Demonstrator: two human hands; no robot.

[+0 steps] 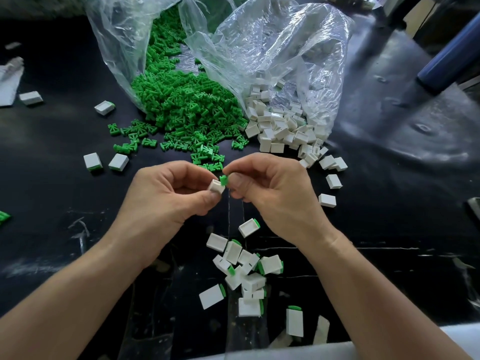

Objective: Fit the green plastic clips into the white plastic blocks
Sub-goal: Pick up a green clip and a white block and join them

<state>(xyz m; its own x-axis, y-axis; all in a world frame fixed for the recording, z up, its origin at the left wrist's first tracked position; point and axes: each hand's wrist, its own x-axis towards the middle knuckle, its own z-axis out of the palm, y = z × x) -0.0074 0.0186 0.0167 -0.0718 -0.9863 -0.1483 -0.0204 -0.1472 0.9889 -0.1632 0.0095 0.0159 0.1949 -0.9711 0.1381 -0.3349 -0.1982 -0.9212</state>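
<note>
A green clip meets a white block, ready to be pushed in.

The left hand [166, 193] pinches a small white block [216, 187] with thumb and fingers, above the middle of the black table [52, 141]. The right hand [270, 193] pinches a green clip [223, 180] right at the block's open end, so the two hands are close together. I think this is the push-in step. Next, the clip needs to line up straight with the hole and get a firm press. Far off, a heap of loose clips [187, 105] spills from a clear bag [117, 35], with a heap of empty blocks [280, 126] to its right. Close to the person lie finished blocks [246, 271] with green ends. Fingers hide most of the clip, so I cannot tell if it is partly inside or only touching.
</note>
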